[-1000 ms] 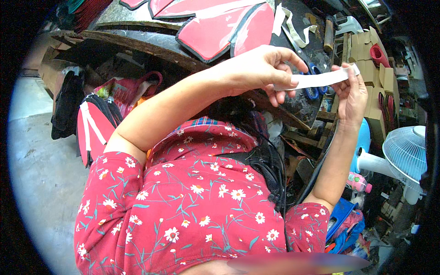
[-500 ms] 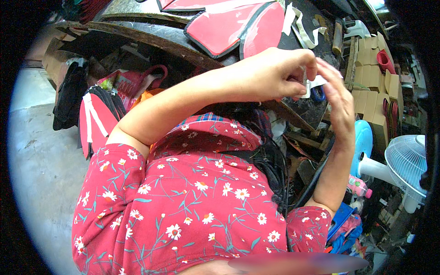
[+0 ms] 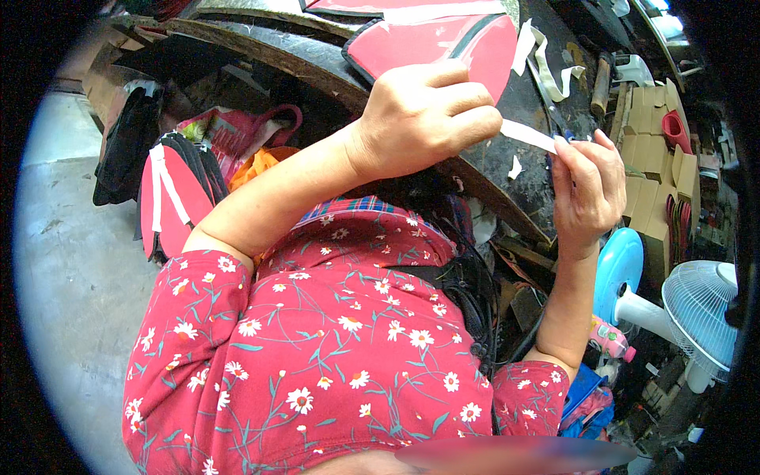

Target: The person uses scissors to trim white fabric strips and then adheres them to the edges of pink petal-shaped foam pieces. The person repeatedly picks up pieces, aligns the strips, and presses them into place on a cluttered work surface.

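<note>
Far left, on the grey floor (image 3: 71,261), a stack of red cut pieces (image 3: 178,198) with white bands leans upright beside a dark bag (image 3: 127,146). Just right of it an open red bag (image 3: 237,131) holds something orange (image 3: 257,162); what else is inside I cannot tell. My red flowered blouse (image 3: 317,348) fills the lower middle. Above it, my left hand (image 3: 423,119) is curled shut, its fingers pinching one end of a short white strip (image 3: 529,135). The strip runs rightward, just over the edge of the dark worktable (image 3: 507,170), to my right hand (image 3: 587,190), whose thumb and fingertips grip the other end while the remaining fingers stay loosely bent. Behind my left hand a red panel (image 3: 431,43) lies flat on the table, with loose white strips (image 3: 546,59) near it. Further right, cardboard boxes (image 3: 653,142) are stacked; one holds a red rolled piece (image 3: 675,131). Below sit a blue disc (image 3: 619,265) and a white fan (image 3: 701,309)
</note>
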Demonstrator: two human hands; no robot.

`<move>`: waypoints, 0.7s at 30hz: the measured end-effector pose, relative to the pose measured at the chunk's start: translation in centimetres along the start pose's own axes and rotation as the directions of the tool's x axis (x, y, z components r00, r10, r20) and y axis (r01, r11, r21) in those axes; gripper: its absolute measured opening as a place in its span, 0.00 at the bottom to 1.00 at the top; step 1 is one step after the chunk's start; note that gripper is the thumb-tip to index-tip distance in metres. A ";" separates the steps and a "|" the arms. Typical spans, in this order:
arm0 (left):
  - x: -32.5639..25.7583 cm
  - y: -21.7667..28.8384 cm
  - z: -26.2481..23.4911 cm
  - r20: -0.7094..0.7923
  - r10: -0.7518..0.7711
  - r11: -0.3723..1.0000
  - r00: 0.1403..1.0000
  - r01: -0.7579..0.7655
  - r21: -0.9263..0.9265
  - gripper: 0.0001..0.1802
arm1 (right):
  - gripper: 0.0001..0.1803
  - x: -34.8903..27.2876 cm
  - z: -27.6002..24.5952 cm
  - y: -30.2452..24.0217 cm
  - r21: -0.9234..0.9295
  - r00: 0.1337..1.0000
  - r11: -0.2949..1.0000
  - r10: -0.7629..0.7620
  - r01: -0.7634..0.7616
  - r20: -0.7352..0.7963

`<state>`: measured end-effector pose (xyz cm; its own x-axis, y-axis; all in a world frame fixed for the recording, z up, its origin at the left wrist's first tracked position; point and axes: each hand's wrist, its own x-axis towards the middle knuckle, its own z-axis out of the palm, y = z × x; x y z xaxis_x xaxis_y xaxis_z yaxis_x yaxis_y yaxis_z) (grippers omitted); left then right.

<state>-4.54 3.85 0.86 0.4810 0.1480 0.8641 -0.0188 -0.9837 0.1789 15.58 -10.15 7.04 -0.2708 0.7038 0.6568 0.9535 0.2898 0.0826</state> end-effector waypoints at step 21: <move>-3.4 -6.5 -5.0 0.283 -0.333 0.936 0.899 0.281 0.211 0.31 | 0.06 6.4 2.4 4.2 0.523 0.685 0.450 0.384 -0.724 0.619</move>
<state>-10.42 10.25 -0.94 0.6866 0.4322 0.5845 0.3024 -0.9010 0.3111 17.52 -2.90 9.81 0.0987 0.9950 0.0178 0.5562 -0.0403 -0.8301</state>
